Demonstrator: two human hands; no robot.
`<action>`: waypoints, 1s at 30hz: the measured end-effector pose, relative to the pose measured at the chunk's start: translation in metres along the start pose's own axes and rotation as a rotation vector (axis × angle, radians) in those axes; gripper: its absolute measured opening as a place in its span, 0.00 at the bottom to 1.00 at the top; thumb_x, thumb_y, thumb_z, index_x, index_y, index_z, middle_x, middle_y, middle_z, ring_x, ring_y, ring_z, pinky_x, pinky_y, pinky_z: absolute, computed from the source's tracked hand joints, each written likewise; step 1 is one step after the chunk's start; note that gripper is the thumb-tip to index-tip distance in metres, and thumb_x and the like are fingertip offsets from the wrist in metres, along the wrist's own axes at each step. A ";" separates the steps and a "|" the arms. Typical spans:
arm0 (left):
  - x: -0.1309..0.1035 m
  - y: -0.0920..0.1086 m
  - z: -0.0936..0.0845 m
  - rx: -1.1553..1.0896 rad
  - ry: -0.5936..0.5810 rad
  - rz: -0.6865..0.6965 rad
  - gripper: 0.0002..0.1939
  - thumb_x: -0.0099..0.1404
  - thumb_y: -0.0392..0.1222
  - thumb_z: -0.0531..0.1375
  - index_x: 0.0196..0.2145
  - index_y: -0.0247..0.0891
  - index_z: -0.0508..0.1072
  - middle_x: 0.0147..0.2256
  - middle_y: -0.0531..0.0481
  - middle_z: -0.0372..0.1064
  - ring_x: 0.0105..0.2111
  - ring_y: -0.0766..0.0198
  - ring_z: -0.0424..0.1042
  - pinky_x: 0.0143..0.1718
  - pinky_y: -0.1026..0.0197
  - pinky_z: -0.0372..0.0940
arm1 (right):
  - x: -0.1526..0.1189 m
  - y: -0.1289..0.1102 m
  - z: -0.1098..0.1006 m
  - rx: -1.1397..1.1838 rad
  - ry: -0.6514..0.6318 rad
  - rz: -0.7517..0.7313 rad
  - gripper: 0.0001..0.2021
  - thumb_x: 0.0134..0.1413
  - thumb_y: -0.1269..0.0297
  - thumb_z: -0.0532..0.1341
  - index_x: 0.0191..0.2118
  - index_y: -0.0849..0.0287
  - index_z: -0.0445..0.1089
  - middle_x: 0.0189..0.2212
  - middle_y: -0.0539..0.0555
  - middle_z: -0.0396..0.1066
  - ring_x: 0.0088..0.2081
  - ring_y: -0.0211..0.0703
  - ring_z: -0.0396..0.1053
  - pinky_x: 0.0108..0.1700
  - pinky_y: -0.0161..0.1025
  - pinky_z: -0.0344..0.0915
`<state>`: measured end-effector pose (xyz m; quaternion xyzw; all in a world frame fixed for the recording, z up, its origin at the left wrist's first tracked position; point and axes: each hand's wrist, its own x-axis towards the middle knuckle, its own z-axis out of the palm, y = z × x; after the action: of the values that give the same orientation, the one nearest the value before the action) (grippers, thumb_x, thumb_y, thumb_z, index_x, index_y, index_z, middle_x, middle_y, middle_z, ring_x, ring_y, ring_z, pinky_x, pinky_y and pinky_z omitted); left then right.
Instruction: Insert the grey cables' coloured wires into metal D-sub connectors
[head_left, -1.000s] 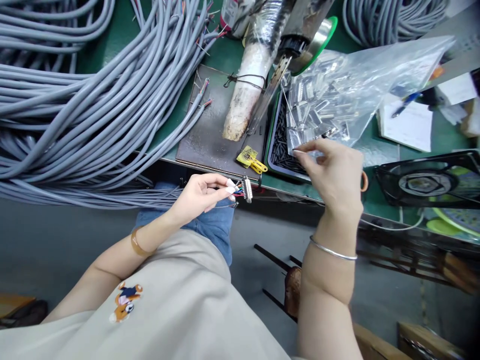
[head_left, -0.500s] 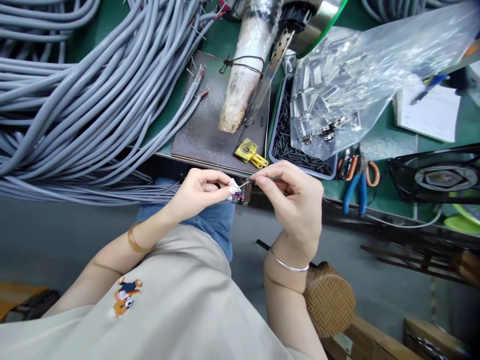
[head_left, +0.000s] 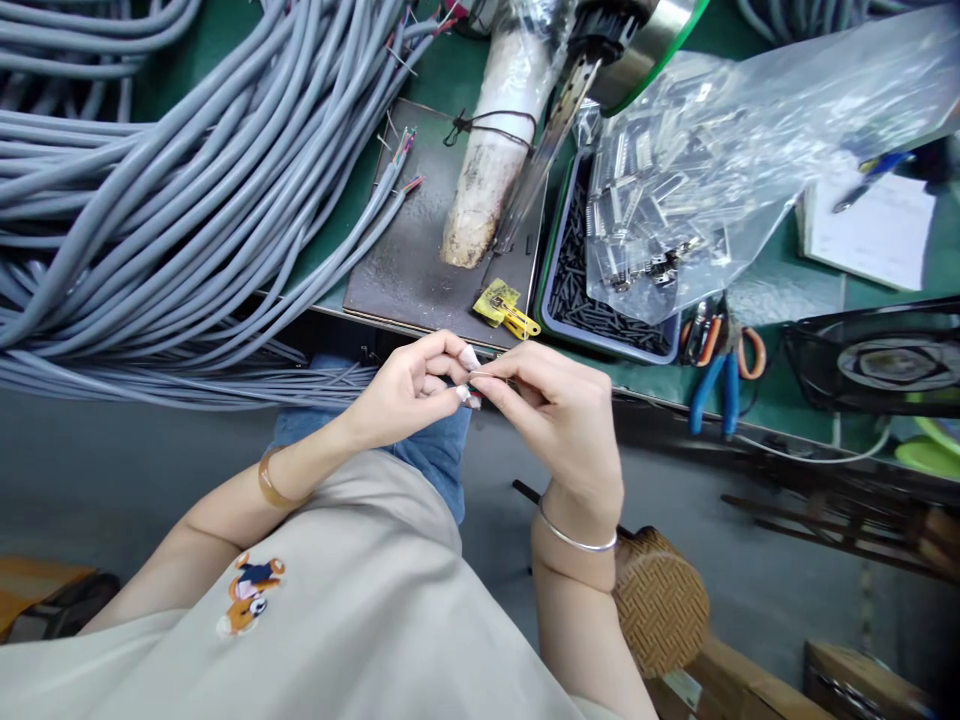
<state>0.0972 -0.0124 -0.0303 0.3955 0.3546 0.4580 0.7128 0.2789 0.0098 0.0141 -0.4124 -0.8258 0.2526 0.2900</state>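
My left hand (head_left: 412, 390), white wraps on its fingertips, is closed in a loose pinch around the ends of thin coloured wires (head_left: 474, 397). From the right, my right hand (head_left: 559, 400) meets it, thumb and forefinger pinching a thin light wire (head_left: 480, 375). The multi-pin connector seen earlier between the hands is now mostly hidden behind my right fingers. Grey cables (head_left: 322, 385) run in from the left behind my left hand. Just above the hands, a yellow clip-like tool (head_left: 517, 322) with yellow tape lies on the dark board (head_left: 397, 270).
Thick grey cables (head_left: 187, 200) fill the left of the bench. A soldering iron (head_left: 551, 140) and wrapped white tube (head_left: 491, 150) reach over the board. To the right are a bin of black sleeves (head_left: 600, 325), a bag of clear parts (head_left: 675, 190), pliers (head_left: 720, 370) and a fan (head_left: 892, 355).
My right hand has moved left and slightly down, close against my left fingertips, covering the connector. My left thumb and forefinger have spread a little. The view has shifted slightly.
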 end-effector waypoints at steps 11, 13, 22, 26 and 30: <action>0.004 -0.004 -0.010 -0.202 0.046 -0.025 0.15 0.61 0.48 0.70 0.35 0.34 0.72 0.35 0.46 0.80 0.13 0.77 0.63 0.13 0.71 0.54 | -0.019 -0.006 0.008 0.197 0.631 0.108 0.12 0.66 0.66 0.63 0.54 0.52 0.69 0.29 0.47 0.77 0.18 0.33 0.67 0.20 0.33 0.63; 0.006 -0.003 -0.011 -0.210 0.078 -0.025 0.16 0.60 0.48 0.71 0.34 0.34 0.72 0.34 0.48 0.80 0.12 0.78 0.61 0.12 0.71 0.52 | -0.023 -0.004 0.013 0.152 0.608 0.133 0.09 0.65 0.69 0.64 0.49 0.54 0.71 0.33 0.48 0.80 0.23 0.35 0.74 0.24 0.33 0.70; 0.007 0.004 -0.009 -0.098 0.137 -0.028 0.16 0.53 0.42 0.75 0.29 0.34 0.72 0.22 0.58 0.69 0.11 0.80 0.58 0.11 0.73 0.48 | -0.018 0.003 0.031 -0.187 0.371 -0.253 0.08 0.59 0.75 0.67 0.40 0.55 0.71 0.41 0.52 0.83 0.37 0.39 0.81 0.38 0.34 0.77; 0.009 0.006 -0.009 -0.084 0.198 0.005 0.15 0.54 0.40 0.74 0.28 0.33 0.70 0.26 0.55 0.73 0.11 0.81 0.57 0.11 0.73 0.48 | -0.019 0.014 0.035 -0.118 0.529 -0.168 0.09 0.58 0.75 0.67 0.39 0.55 0.70 0.28 0.46 0.77 0.28 0.36 0.77 0.34 0.34 0.74; 0.012 0.007 -0.012 -0.063 0.224 0.034 0.14 0.56 0.42 0.72 0.29 0.34 0.71 0.26 0.54 0.73 0.11 0.80 0.58 0.11 0.73 0.50 | -0.019 0.022 0.043 -0.025 0.539 -0.047 0.06 0.60 0.73 0.66 0.39 0.55 0.71 0.36 0.51 0.80 0.38 0.41 0.80 0.41 0.39 0.77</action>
<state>0.0885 0.0033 -0.0311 0.3254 0.4104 0.5224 0.6729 0.2702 -0.0019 -0.0361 -0.4490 -0.7313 0.1163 0.5001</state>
